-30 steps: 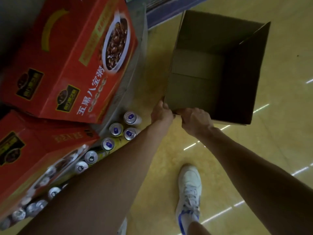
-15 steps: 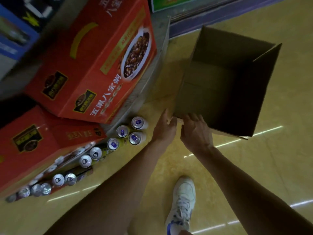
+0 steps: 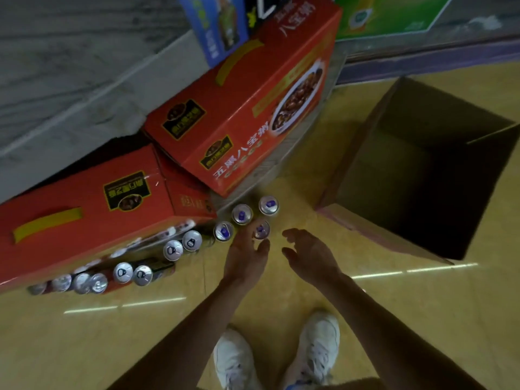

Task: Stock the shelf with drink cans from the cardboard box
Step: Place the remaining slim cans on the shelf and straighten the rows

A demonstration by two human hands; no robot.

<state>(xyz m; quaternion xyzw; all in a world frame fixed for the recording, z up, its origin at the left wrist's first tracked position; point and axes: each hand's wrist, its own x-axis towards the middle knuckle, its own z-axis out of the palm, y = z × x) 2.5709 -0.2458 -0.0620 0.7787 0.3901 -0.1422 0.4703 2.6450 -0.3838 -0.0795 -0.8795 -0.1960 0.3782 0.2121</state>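
**A:** What is on the far left?

**B:** A red carton (image 3: 84, 215) lying low. Along its foot, on the yellow floor (image 3: 84, 347), is a row of drink cans (image 3: 173, 250) with silver tops and dark tabs, their tops turned up toward the camera. The ones furthest left are blurred.

**A:** And next along?

**B:** A second red carton (image 3: 247, 114), printed with a bowl of food, sits higher and overlaps the first one's corner. A blue carton (image 3: 213, 26) stands behind it. Just below its near corner are four cans with purple tabs (image 3: 242, 213), close together on the floor.

**A:** Where are the hands?

**B:** Both are out in front, apart from each other and low over the floor. The left hand (image 3: 247, 257) has its fingers stretched forward and its thumb spread. The nearest can (image 3: 261, 229) of that purple-tabbed group shows between thumb and fingers. The fingers are blurred, so I cannot tell whether they touch it, but they are not closed round it.

**A:** The right one?

**B:** The right hand (image 3: 309, 254) hangs just beside the left with loosely bent fingers and grips nothing. It is between the cans and the box.

**A:** So the box is further right?

**B:** Yes. The cardboard box (image 3: 351, 164) stands open on the floor, well clear of both hands, and its inside is deep in shadow. A green sign (image 3: 394, 15) shows beyond it at the top.

**A:** Anything at the bottom?

**B:** Two white shoes (image 3: 320, 342), side by side under the forearms.
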